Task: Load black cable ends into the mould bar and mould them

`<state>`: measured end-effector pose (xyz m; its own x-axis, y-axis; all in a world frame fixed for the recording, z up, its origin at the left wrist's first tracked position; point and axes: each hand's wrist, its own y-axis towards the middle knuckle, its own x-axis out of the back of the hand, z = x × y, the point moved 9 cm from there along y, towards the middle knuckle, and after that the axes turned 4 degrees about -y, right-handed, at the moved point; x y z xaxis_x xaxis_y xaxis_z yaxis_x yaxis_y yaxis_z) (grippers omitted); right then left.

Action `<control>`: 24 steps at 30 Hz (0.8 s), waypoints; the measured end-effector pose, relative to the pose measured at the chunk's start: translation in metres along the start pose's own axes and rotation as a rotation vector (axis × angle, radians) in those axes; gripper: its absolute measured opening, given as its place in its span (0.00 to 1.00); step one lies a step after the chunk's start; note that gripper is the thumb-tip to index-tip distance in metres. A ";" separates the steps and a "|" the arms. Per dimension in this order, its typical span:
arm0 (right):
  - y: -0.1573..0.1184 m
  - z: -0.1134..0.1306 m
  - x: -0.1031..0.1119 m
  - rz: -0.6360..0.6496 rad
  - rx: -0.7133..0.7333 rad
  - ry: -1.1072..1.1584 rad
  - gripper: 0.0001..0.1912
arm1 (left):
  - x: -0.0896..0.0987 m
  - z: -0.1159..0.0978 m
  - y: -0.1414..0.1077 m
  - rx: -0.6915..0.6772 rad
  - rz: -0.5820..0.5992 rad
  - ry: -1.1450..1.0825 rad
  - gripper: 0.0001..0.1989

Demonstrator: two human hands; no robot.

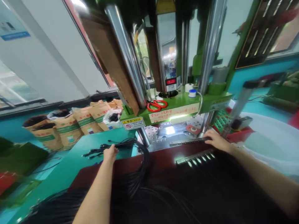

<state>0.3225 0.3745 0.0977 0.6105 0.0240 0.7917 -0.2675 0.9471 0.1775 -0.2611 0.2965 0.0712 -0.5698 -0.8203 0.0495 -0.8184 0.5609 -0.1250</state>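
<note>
Green table: beside press
Cables: likely limp; left hand clasps the bunch
Metal strip: likely stiff, best taken endwise; right hand there, clamping unclear

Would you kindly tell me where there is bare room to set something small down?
On the teal table, between the paper sacks and the black cable bundle at the left hand; also on the dark red board, between that bundle and the metal strip with bright pieces. The near side is crowded with more black cables.
</note>
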 end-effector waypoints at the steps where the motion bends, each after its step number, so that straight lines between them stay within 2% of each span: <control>1: -0.002 0.002 -0.002 0.002 0.018 -0.049 0.06 | -0.003 0.006 0.000 0.058 0.065 0.029 0.09; 4: -0.011 0.014 -0.003 0.022 0.081 -0.179 0.11 | -0.011 0.012 -0.008 0.165 0.239 0.154 0.12; 6: -0.023 0.025 0.001 0.071 0.135 -0.248 0.15 | -0.020 0.005 -0.028 0.126 0.359 0.241 0.13; 7: -0.029 0.030 0.002 0.110 0.159 -0.275 0.17 | -0.028 -0.001 -0.045 0.073 0.448 0.285 0.13; 8: -0.036 0.034 0.003 0.151 0.178 -0.292 0.18 | -0.041 -0.010 -0.069 -0.011 0.571 0.337 0.14; 10: -0.050 0.041 0.001 0.250 0.215 -0.369 0.20 | -0.068 -0.023 -0.136 -0.162 0.862 0.420 0.14; 11: -0.055 0.045 0.000 0.289 0.230 -0.423 0.20 | -0.077 -0.027 -0.171 -0.198 0.957 0.457 0.14; 14: -0.062 0.055 -0.006 0.356 0.263 -0.577 0.22 | -0.103 -0.032 -0.290 -0.416 1.386 0.591 0.10; 15: -0.062 0.059 -0.007 0.366 0.266 -0.604 0.21 | -0.107 -0.030 -0.322 -0.482 1.475 0.631 0.10; 17: -0.059 0.066 -0.007 0.393 0.257 -0.625 0.19 | -0.113 -0.024 -0.366 -0.605 1.557 0.688 0.10; 19: -0.055 0.072 -0.005 0.439 0.225 -0.643 0.16 | -0.117 -0.015 -0.390 -0.679 1.574 0.719 0.10; 22: -0.050 0.080 0.004 0.489 0.130 -0.650 0.09 | -0.120 -0.007 -0.403 -0.712 1.552 0.700 0.11; 24: -0.046 0.086 0.013 0.478 0.074 -0.639 0.09 | -0.120 -0.006 -0.404 -0.699 1.537 0.672 0.11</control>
<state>0.2787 0.3035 0.1505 -0.1216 0.2121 0.9696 -0.4547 0.8564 -0.2444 0.1372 0.1687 0.1218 -0.5494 0.4953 0.6730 0.6295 0.7750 -0.0565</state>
